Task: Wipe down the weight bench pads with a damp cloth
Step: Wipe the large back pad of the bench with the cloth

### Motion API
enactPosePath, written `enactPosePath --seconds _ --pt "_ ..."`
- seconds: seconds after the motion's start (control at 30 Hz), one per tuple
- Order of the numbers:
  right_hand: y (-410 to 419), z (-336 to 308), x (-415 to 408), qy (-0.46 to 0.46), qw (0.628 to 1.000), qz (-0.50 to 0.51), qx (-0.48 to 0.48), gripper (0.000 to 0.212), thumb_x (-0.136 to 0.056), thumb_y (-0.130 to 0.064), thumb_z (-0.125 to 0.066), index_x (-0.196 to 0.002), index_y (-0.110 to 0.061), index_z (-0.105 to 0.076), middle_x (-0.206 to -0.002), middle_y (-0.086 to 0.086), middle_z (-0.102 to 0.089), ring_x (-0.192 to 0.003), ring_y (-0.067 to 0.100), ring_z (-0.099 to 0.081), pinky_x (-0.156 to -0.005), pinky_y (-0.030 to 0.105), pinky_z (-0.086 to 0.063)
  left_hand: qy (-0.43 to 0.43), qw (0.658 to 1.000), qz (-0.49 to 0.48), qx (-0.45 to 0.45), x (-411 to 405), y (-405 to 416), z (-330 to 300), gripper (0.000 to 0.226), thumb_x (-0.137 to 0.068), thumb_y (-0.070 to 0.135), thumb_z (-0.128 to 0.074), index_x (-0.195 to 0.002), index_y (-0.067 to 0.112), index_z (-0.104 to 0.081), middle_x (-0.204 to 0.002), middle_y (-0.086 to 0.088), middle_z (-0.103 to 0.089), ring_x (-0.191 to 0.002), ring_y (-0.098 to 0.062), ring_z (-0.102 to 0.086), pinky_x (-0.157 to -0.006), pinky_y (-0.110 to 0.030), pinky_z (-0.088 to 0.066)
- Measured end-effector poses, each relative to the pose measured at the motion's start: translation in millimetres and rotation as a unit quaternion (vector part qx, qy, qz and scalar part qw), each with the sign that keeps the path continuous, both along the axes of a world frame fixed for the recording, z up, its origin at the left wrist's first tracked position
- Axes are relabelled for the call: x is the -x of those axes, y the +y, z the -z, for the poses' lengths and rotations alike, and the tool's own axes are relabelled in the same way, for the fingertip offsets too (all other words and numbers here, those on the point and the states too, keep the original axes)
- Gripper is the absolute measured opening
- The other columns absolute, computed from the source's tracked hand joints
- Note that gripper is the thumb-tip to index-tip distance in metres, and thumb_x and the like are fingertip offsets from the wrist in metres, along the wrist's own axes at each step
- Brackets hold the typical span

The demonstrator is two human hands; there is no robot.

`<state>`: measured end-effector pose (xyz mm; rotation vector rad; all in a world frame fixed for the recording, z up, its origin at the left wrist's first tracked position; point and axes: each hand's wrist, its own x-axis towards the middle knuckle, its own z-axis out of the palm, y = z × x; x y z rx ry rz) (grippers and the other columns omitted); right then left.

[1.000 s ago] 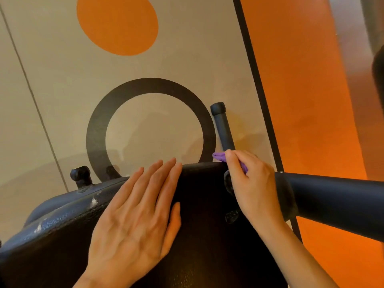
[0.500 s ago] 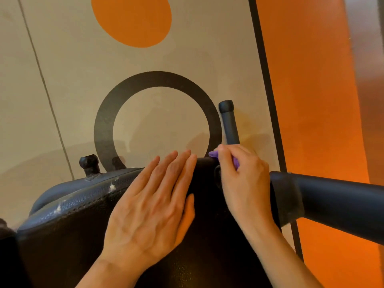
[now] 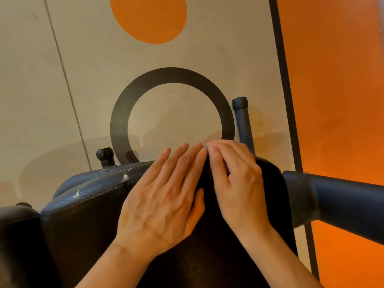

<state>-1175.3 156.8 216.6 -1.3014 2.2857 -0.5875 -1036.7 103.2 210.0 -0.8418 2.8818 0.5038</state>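
hands have drawn together over the last second: the right hand [image 3: 234, 179], which a second ago worked by the far right corner of the pad [image 3: 99, 221] beside the upright post [image 3: 243, 123], has slid left along the far edge until its fingertips meet those of the left hand [image 3: 164, 196]. the left hand has crept up toward that edge too, and lies flat on the pad, fingers straight and close together, holding nothing. the right hand's fingers are curled over the purple cloth [image 3: 227, 168], which was plain to see earlier at the corner and now shows only as a sliver between and under the fingers, right at the pad's far rim. i judge this to mean the wipe is travelling leftward along the far edge, with the right corner done and the left stretch, where pale flecks [image 3: 124, 176] sit on the seam, not yet reached; the left hand is in the cloth's path and would likely need to shift. whether the cloth is damp cannot be told. counted: two hands, one cloth, one main pad under them with a second dark pad [image 3: 18, 231] just showing at lower left, one upright post, one thick black bar [image 3: 342, 200] running off to the right, two small knobs [image 3: 105, 155] behind the pad's left end. on the floor [image 3: 41, 80], one black ring [image 3: 172, 80], one orange disc [image 3: 148, 17], one broad orange band [image 3: 336, 90].
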Motion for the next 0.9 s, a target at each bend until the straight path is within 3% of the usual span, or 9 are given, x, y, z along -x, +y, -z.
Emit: enactPosePath --seconds 0.27,0.4,0.6,0.67,0.77,0.83,0.9 --pt "-2 19 2 0.063 0.997 0.04 0.035 0.032 -0.101 -0.024 -0.039 -0.088 -0.014 -0.066 -0.086 -0.005 -0.064 -0.082 0.013 -0.057 -0.075 0.037 -0.047 0.009 1.0 -0.015 -0.012 -1 -2 -1 0.061 -0.099 0.04 -0.036 -0.151 0.008 -0.032 -0.155 -0.012 -0.035 -0.145 -0.023 -0.031 -0.12 -0.04 -0.018" --pt "2 23 5 0.05 0.997 0.038 0.048 0.034 -0.101 -0.024 -0.037 -0.085 -0.013 -0.065 -0.082 -0.003 -0.062 -0.079 0.016 -0.056 -0.074 0.04 -0.046 0.07 0.993 -0.064 -0.063 -16 -10 -21 0.055 -0.097 0.034 -0.043 -0.148 0.013 -0.038 -0.151 -0.006 -0.043 -0.144 -0.019 -0.032 -0.122 -0.036 -0.013" --pt "2 18 12 0.034 0.999 0.003 0.022 0.039 -0.101 -0.03 -0.034 -0.092 -0.012 -0.067 -0.087 -0.003 -0.062 -0.086 0.013 -0.056 -0.076 0.033 -0.048 0.047 0.95 -0.291 -0.105 -88 -43 -29 0.048 -0.1 0.036 -0.028 -0.139 0.015 -0.048 -0.14 -0.009 -0.054 -0.136 -0.021 -0.042 -0.116 -0.039 -0.022" --pt "3 12 22 0.011 1.0 -0.026 -0.001 0.037 -0.102 -0.028 -0.035 -0.098 -0.015 -0.069 -0.092 -0.004 -0.064 -0.091 0.01 -0.058 -0.077 0.027 -0.048 0.043 0.938 -0.323 -0.116 -96 -39 -17 0.048 -0.102 0.034 -0.024 -0.133 0.012 -0.053 -0.13 -0.012 -0.06 -0.127 -0.028 -0.052 -0.112 -0.04 -0.027" --pt "0 8 19 0.016 0.999 0.034 -0.02 0.036 -0.103 -0.025 -0.035 -0.093 -0.017 -0.069 -0.089 -0.005 -0.065 -0.088 0.007 -0.057 -0.074 0.016 -0.045 0.08 0.922 -0.36 -0.117 -101 -26 3 0.044 -0.103 0.028 -0.024 -0.124 0.011 -0.058 -0.111 -0.01 -0.066 -0.106 -0.03 -0.061 -0.099 -0.045 -0.042" --pt "-5 7 4 0.042 0.996 0.077 -0.033 0.037 -0.101 -0.027 -0.035 -0.09 -0.016 -0.068 -0.087 -0.006 -0.064 -0.088 0.006 -0.056 -0.076 0.009 -0.042 0.108 0.919 -0.364 -0.101 -101 -24 10 0.042 -0.103 0.025 -0.024 -0.122 0.012 -0.059 -0.104 -0.008 -0.066 -0.099 -0.028 -0.062 -0.091 -0.045 -0.045" --pt "-13 4 -22 0.053 0.997 0.061 -0.017 0.036 -0.101 -0.029 -0.035 -0.091 -0.018 -0.067 -0.088 -0.009 -0.062 -0.09 0.004 -0.054 -0.08 0.01 -0.041 0.139 0.915 -0.366 -0.095 -101 -25 9 0.041 -0.103 0.023 -0.024 -0.12 0.012 -0.06 -0.101 -0.006 -0.065 -0.097 -0.026 -0.062 -0.089 -0.043 -0.044"
